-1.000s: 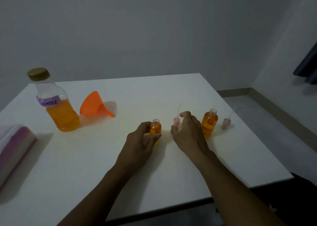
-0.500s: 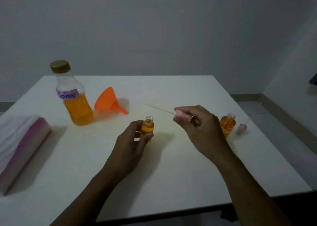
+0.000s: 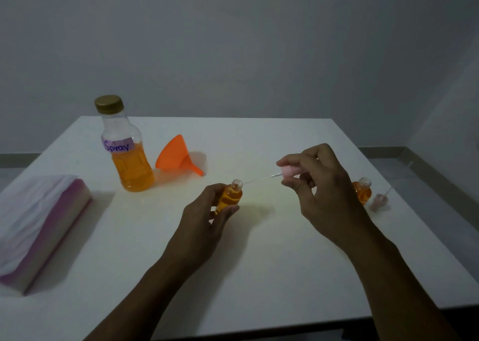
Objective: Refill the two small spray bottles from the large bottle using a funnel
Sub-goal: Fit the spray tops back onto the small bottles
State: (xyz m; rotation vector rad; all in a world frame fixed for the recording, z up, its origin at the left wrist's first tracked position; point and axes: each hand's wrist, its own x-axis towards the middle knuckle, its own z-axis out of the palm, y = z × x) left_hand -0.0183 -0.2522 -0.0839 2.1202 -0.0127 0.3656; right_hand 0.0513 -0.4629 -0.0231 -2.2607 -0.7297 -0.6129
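My left hand (image 3: 204, 221) grips a small open spray bottle (image 3: 230, 196) of orange liquid, tilted a little to the right. My right hand (image 3: 321, 187) pinches a pink spray cap (image 3: 289, 171) whose thin clear tube points left, its tip at the bottle's mouth. A second small bottle (image 3: 363, 190) of orange liquid stands uncapped at the right, partly behind my right hand, with its own pink cap (image 3: 379, 200) lying beside it. The large bottle (image 3: 127, 149), gold lid on and labelled "Spray", stands at the back left. An orange funnel (image 3: 176, 156) lies on its side next to it.
A purple-sided pack of white tissues (image 3: 36, 224) lies at the left edge of the white table (image 3: 259, 263). The table's right edge drops to a grey floor. A grey wall rises behind the table.
My right hand picked up the pink cap from the table and turned its tube toward the small bottle's mouth. My left hand has tilted that bottle. The camera view shifted right.
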